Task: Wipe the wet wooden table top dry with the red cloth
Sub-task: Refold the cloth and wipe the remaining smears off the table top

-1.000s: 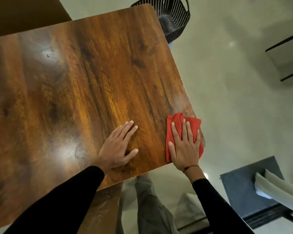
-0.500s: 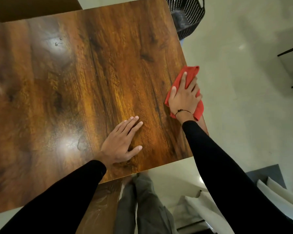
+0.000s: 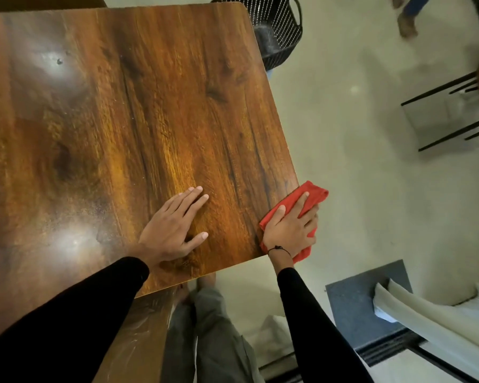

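Note:
The glossy brown wooden table top (image 3: 116, 111) fills the left and middle of the head view, with pale wet sheen patches at its far left and near left. The red cloth (image 3: 314, 196) lies over the table's right edge near the front corner, partly hanging past it. My right hand (image 3: 291, 229) presses flat on the cloth with fingers spread straight. Just left of it, my left hand (image 3: 173, 228) rests flat on the bare wood, fingers straight.
A black wire basket (image 3: 277, 26) stands on the floor beyond the table's far right corner. A black metal frame (image 3: 448, 117) is at the right, a dark mat (image 3: 362, 308) and white fabric (image 3: 426, 313) at the lower right. Someone's feet show at the top right.
My right hand slid the red cloth back along the right edge toward the front corner, after having pushed it farther away. The left hand stayed pressed in place.

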The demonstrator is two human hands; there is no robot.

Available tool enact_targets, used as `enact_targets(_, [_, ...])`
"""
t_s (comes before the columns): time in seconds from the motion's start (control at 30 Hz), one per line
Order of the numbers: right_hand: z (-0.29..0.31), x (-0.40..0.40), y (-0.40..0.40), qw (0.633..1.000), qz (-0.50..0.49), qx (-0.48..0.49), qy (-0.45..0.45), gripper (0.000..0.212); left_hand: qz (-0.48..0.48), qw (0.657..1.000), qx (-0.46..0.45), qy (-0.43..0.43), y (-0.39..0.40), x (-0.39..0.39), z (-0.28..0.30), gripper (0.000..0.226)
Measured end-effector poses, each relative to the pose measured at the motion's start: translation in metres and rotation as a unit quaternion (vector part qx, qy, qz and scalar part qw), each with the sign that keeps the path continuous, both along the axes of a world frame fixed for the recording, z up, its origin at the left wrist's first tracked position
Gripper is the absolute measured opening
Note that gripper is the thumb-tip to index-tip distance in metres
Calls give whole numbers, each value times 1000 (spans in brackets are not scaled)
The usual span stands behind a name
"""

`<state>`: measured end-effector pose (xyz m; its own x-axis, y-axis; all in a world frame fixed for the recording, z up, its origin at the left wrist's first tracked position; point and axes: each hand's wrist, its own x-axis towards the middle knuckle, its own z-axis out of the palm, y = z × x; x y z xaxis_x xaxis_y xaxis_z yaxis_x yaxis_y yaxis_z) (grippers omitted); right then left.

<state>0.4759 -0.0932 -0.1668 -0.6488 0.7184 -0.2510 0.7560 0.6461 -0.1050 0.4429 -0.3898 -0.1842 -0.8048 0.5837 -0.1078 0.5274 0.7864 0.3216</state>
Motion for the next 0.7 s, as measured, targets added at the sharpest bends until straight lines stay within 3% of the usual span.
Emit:
enact_targets(0.2, [-2,-42,0,1000,22,20,9,74,-2,1000,6,0,0,1,4,92])
enact_targets(0.43, [-9,-158,-25,959,278,49,26,75,37,999,33,-8,-1,2,7,91])
enact_targets(0.57, [-12,-188,-51,884,463,44,55,73,76,996,55,12,-1,3,3,89])
enact_targets(0.7, [-12,-182,-81,745,662,25,76,73,80,992,89,33,-1,6,1,84])
